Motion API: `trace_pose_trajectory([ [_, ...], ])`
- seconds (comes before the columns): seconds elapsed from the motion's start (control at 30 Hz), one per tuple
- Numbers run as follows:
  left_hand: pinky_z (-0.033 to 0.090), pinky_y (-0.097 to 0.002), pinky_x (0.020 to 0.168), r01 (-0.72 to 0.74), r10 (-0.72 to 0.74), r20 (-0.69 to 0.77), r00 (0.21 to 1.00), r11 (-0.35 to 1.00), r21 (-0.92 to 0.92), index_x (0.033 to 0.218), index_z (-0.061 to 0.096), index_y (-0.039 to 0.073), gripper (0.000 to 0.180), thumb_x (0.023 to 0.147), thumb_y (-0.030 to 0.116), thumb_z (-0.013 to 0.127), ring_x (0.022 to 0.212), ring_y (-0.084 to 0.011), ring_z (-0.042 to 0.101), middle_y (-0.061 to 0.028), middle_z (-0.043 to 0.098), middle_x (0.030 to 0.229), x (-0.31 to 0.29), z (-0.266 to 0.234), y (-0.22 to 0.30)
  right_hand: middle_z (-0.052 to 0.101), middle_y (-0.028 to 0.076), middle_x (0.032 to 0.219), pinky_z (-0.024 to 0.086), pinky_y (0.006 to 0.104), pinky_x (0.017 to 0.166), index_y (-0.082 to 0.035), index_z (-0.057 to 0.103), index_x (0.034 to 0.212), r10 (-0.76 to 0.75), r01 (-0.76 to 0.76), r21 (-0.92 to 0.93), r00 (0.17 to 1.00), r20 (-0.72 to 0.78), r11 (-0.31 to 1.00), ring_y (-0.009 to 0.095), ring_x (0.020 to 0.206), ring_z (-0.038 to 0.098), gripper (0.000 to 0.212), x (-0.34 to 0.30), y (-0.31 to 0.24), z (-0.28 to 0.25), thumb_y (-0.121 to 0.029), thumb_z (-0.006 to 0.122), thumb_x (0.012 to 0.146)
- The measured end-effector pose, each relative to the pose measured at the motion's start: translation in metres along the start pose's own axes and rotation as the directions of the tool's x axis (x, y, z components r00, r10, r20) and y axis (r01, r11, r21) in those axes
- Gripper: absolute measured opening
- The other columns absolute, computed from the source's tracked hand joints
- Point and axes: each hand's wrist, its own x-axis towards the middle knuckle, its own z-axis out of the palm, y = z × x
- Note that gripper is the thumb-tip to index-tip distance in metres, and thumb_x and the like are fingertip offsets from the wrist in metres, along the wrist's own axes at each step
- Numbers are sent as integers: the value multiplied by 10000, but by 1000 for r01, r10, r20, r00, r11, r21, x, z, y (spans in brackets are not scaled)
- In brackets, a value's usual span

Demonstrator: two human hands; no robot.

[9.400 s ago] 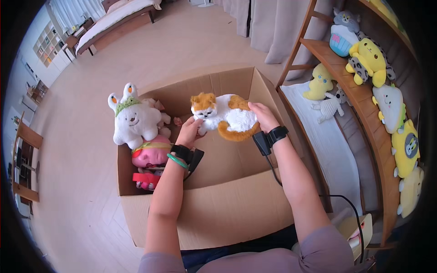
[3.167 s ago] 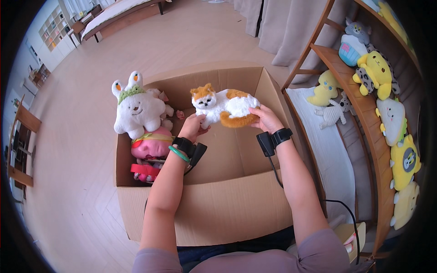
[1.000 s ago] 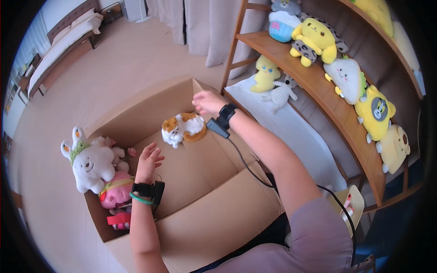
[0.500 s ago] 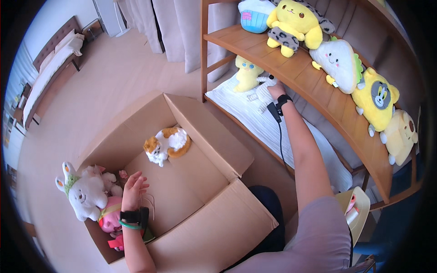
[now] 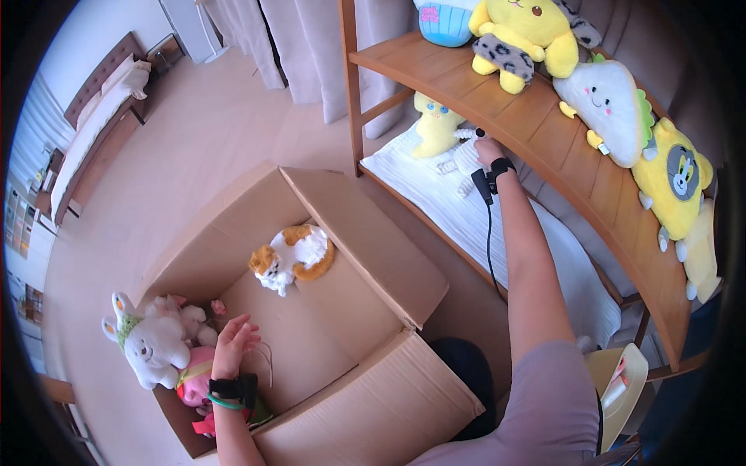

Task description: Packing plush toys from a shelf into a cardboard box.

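Right hand [image 5: 487,149] perhaps on white plush [image 5: 465,158]

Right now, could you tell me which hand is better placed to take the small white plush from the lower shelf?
Right. The right hand already reaches the white plush beside the yellow plush, while the left hand rests open inside the cardboard box, far from the shelf.

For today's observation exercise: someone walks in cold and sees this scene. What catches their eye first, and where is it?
The big open cardboard box on the floor, with an orange-and-white plush cat lying alone inside. The right hand stretches to a small white plush toy on the lower shelf, while the left hand hovers in the box beside a white bunny plush.
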Motion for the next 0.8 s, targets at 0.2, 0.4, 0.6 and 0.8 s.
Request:
trace_pose_trajectory([
  [0.2, 441, -215, 639, -32, 32, 7, 999, 999, 31, 1178, 460, 15, 346, 879, 186, 498, 763, -112, 573, -64, 591, 951, -1, 1, 0, 574, 42, 715, 478, 251, 476, -49, 592, 857, 478, -274, 836, 878, 16, 475, 129, 558, 552, 141, -45, -46, -21, -176, 590, 795],
  [0.4, 434, -224, 640, -109, 109, 22, 994, 994, 17, 1160, 480, 17, 334, 877, 191, 503, 757, -112, 569, -62, 596, 939, -7, 0, 4, 574, 17, 723, 480, 235, 525, -39, 613, 841, 335, -215, 924, 937, 104, 315, 95, 651, 557, 90, -120, -101, -44, -32, 555, 773],
  [0.6, 430, -230, 664, -186, 185, 8, 983, 982, 18, 1155, 490, 32, 334, 870, 205, 517, 765, -114, 572, -56, 604, 938, -14, -1, 9, 617, 47, 819, 480, 215, 609, -19, 638, 928, 129, -236, 894, 971, 202, 380, 106, 728, 584, 165, -169, -168, -90, -25, 532, 801],
  [0.8, 432, -234, 668, -284, 284, -21, 959, 959, -9, 1158, 495, 47, 332, 868, 203, 525, 772, -108, 572, -53, 609, 928, -22, -5, 13, 614, 73, 884, 486, 220, 664, 17, 602, 1004, -54, -111, 930, 989, 139, 350, 121, 786, 597, 200, -197, -255, -177, -76, 535, 840],
])
